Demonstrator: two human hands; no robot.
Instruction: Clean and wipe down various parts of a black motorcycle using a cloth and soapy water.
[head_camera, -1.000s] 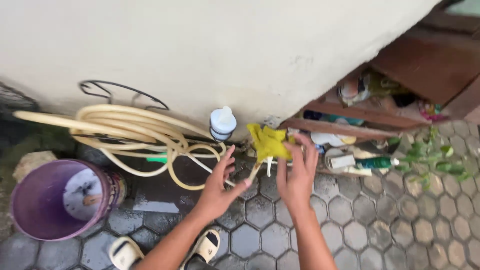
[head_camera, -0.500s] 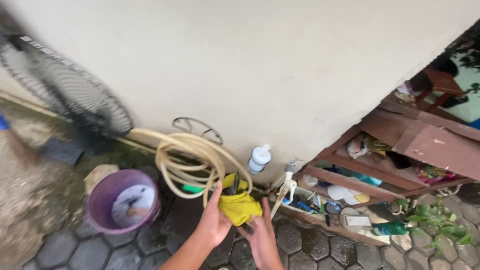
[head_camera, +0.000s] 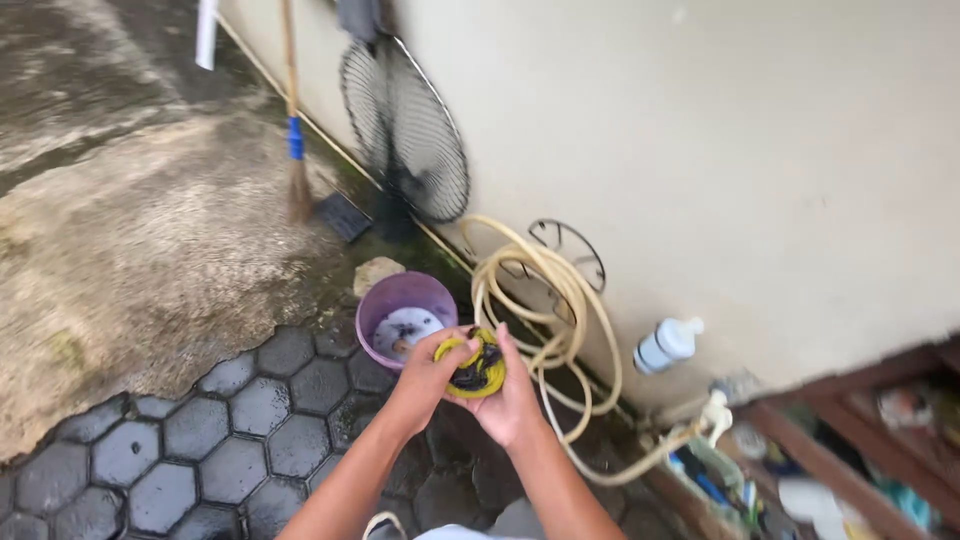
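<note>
A yellow cloth (head_camera: 477, 367), bunched into a ball with dark patches, sits squeezed between both my hands. My left hand (head_camera: 427, 376) wraps it from the left and my right hand (head_camera: 512, 397) cups it from the right and below. The hands hover just in front of a purple bucket (head_camera: 401, 309) that holds pale water. A coiled cream hose (head_camera: 545, 300) lies against the wall right behind the cloth.
A white spray bottle (head_camera: 668, 343) hangs on the cream wall near a white tap (head_camera: 715, 409). A black fan grille (head_camera: 404, 130) and a broom (head_camera: 296, 150) lean on the wall farther left. Cluttered wooden shelves (head_camera: 860, 450) stand at right. Wet hexagonal pavers (head_camera: 220, 440) meet bare concrete.
The view has swung left and back from the tap. Both hands carried the yellow cloth away from the tap toward the purple bucket and bunched it into a tight ball.
</note>
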